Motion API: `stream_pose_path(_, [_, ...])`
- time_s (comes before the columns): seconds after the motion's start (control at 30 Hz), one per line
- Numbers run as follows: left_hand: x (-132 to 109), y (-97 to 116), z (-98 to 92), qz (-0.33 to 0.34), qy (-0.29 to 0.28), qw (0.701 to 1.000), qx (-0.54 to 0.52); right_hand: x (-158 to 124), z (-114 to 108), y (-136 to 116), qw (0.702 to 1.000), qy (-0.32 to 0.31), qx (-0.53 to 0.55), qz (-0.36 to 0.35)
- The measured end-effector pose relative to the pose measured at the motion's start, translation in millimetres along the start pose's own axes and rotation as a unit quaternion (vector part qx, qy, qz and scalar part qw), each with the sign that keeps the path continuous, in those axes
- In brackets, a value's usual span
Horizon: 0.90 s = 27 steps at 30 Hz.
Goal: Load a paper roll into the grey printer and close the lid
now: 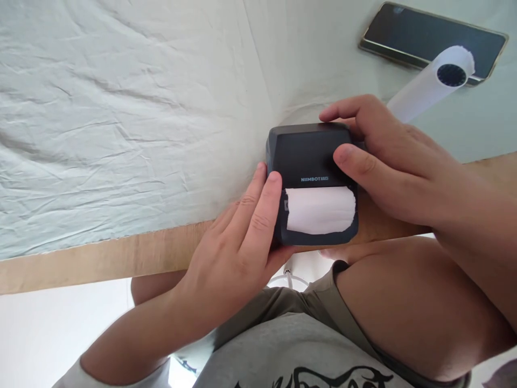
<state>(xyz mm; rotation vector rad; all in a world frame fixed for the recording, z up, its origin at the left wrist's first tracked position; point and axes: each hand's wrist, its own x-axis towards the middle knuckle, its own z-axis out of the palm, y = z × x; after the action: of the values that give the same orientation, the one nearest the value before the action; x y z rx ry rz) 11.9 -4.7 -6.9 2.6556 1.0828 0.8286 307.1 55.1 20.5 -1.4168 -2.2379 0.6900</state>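
Observation:
A small dark label printer (307, 156) marked NIIMBOT sits at the table's near edge, with a strip of white paper (320, 209) curling out of its front slot. My left hand (238, 237) grips its left side, fingers pressed against the casing. From the right, my right hand (388, 156) wraps over the printer, index finger along the back edge and thumb resting on the lid. Behind that hand lies a white paper roll (432, 83) with a dark hollow core.
A wrinkled white cloth (121, 108) covers the wooden table (121, 258). A dark phone (420, 32) lies face up at the far right, partly under the roll's end. My knees and grey shirt fill the bottom of the view.

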Motion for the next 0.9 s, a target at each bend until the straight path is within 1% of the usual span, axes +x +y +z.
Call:
stream_pose_path(0.07, [1, 2, 1.7, -0.008, 0.007, 1.0, 0.015, -1, -1, -1, 1.0, 0.001, -0.008, 0.011])
stream_pose_path(0.17, [1, 5, 2.6, -0.029, -0.005, 0.999, 0.019, 0, -2, -4, 1.0, 0.001, -0.004, 0.023])
stream_pose_path(0.37, [3, 7, 0.5, -0.017, -0.016, 1.0, 0.016, 0, -2, -9, 1.0, 0.006, 0.002, 0.023])
stream_pose_path(0.5, [9, 7, -3.8, -0.027, -0.027, 0.999, 0.021, 0, -2, -12, 0.999, 0.001, 0.022, 0.032])
stream_pose_path(0.6, [14, 7, -9.1, -0.036, -0.046, 0.998, 0.025, 0, -2, -13, 0.999, 0.008, 0.03, 0.042])
stream_pose_path(0.73, [17, 8, -14.4, -0.058, -0.072, 0.995, 0.029, 1, -2, -9, 0.999, -0.009, 0.031, 0.038])
stream_pose_path(0.8, [18, 8, -14.4, -0.058, -0.074, 0.995, 0.031, 1, -1, -7, 0.999, -0.015, 0.032, 0.03])
stream_pose_path(0.9, [18, 8, -12.6, -0.049, -0.057, 0.997, 0.024, 0, -1, -3, 0.999, -0.013, 0.038, 0.019])
